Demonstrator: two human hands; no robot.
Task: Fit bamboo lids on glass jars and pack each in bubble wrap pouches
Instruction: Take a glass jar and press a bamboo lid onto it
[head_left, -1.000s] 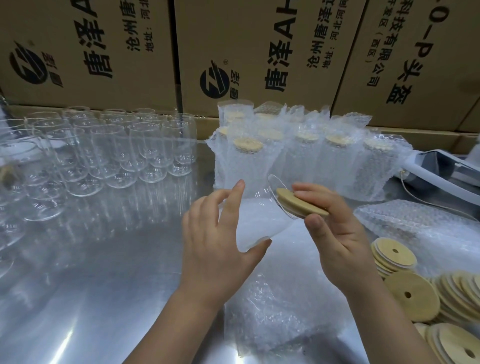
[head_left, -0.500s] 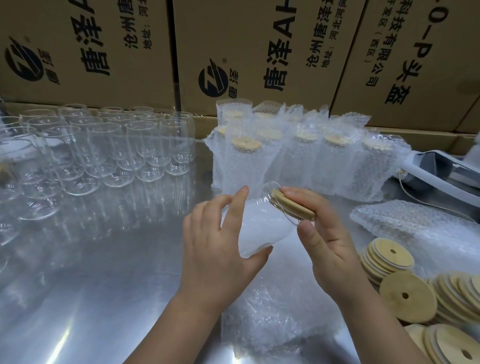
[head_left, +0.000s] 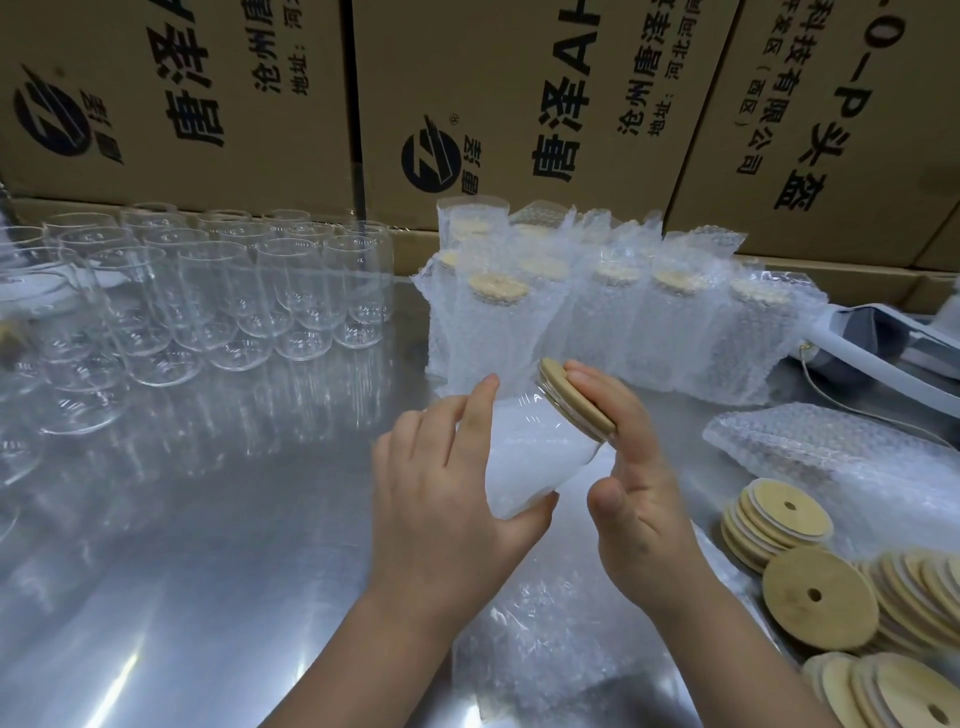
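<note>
My left hand (head_left: 441, 493) grips a clear glass jar (head_left: 524, 457), tilted with its mouth up and to the right. A round bamboo lid (head_left: 574, 400) sits on that mouth. My right hand (head_left: 639, 483) presses flat fingers against the lid's top, thumb held apart below. Both hands hover over a pile of flat bubble wrap pouches (head_left: 561, 644) on the steel table (head_left: 208, 545). Loose bamboo lids (head_left: 821, 597) with a centre hole lie in stacks at the right.
Several bare glass jars (head_left: 234, 301) stand at the back left. A row of lidded jars in bubble wrap pouches (head_left: 597, 312) stands behind my hands. More pouches (head_left: 831, 452) lie at the right. Printed cardboard boxes (head_left: 519, 104) wall the back.
The lid has gone from tilted at the rim to seated flat on the jar's mouth. My right hand has shifted from pinching the lid to pressing it with flat fingers.
</note>
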